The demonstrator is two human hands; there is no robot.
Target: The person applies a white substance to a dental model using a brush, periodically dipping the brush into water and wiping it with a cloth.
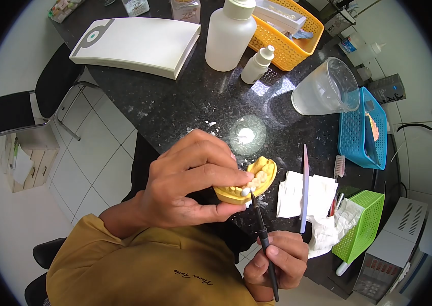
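Observation:
My left hand is closed around a yellow dental model, its fingers on top and thumb along the lower edge. The model has pale tooth shapes along its arch. My right hand, lower right, pinches a thin black tool. The tool's tip touches or nearly touches a small white piece at the front of the model.
On the dark speckled counter are a white box, a large bottle, a small bottle, a plastic cup, white tissues, a purple file, and yellow, blue and green baskets.

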